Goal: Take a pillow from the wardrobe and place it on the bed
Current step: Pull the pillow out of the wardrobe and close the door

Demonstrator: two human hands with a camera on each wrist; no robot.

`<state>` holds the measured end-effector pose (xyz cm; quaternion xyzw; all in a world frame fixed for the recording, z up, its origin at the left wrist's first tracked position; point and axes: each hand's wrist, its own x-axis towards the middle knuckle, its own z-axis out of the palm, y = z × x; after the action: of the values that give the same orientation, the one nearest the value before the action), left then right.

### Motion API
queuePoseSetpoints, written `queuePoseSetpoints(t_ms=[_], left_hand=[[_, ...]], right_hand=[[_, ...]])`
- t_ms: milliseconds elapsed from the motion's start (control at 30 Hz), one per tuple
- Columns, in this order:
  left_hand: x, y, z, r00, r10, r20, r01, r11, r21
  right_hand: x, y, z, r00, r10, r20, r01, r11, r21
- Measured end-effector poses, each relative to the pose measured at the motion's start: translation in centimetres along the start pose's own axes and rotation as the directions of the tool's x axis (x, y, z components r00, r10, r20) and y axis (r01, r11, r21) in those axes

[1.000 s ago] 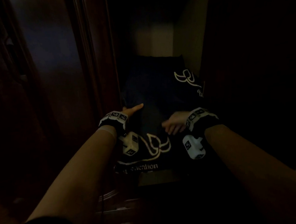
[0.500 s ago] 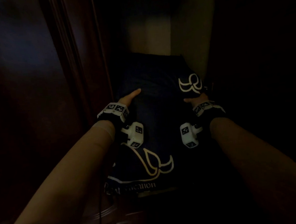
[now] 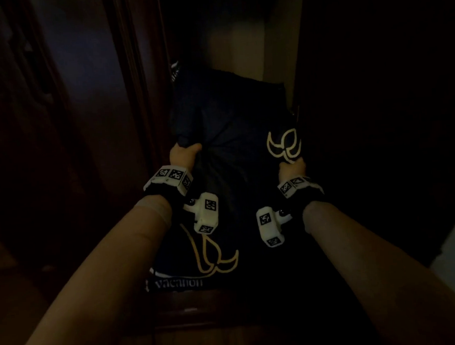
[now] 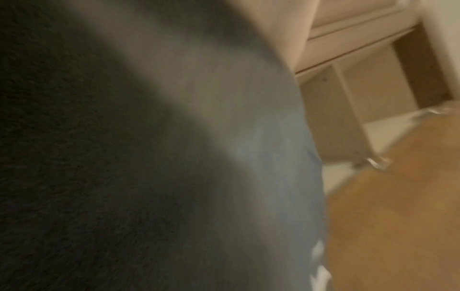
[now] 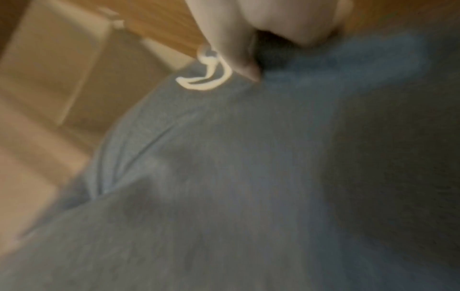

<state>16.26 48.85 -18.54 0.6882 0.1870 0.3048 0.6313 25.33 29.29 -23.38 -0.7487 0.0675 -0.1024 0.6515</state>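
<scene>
1. Head view: our left hand (image 3: 183, 155) and right hand (image 3: 291, 169) each clutch the dark blue pillow (image 3: 234, 134) lying in the wardrobe (image 3: 142, 97).
2. Left wrist: blurred pillow fabric (image 4: 174, 157); the hand is hidden.
3. Right wrist: our fingers (image 5: 248, 65) pinch the fabric beside a white print (image 5: 206, 78).

Both forearms reach toward 12 o'clock. Left hand (image 3: 183, 155) and right hand (image 3: 291, 169) are each clenched on dark fabric, knuckles up.

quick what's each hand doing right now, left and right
Left hand: closed, gripping a bunch of the dark pillow's fabric.
Right hand: closed, gripping the pillow's right edge by the whale print.
</scene>
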Motion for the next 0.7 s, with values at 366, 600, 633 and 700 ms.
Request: queuePoseSetpoints(t_ms=[366, 600, 633, 700], left_hand=[[-15.1, 0.6, -1.0, 0.974, 0.187, -0.126, -0.163, 0.97, 0.179], [-17.1, 1.0, -3.4, 0.984, 0.144, -0.106, -0.098, 0.931, 0.35], [-17.4, 0.9, -3.7, 0.984, 0.142, -0.112, -0.092, 0.927, 0.364], [-17.8, 0.2, -4.2, 0.983, 0.14, -0.118, -0.082, 0.914, 0.397]], right_hand=[[-9.8, -3.3, -13.3, 0.688, -0.706, -0.169, 0.587, 0.678, -0.442], [-7.5, -3.2, -16.4, 0.922, -0.218, -0.321, 0.157, 0.966, -0.204], [-7.1, -2.9, -16.6, 0.94, -0.175, -0.292, 0.123, 0.974, -0.189], [-6.3, -2.5, -17.1, 0.944, -0.169, -0.282, 0.107, 0.969, -0.222]])
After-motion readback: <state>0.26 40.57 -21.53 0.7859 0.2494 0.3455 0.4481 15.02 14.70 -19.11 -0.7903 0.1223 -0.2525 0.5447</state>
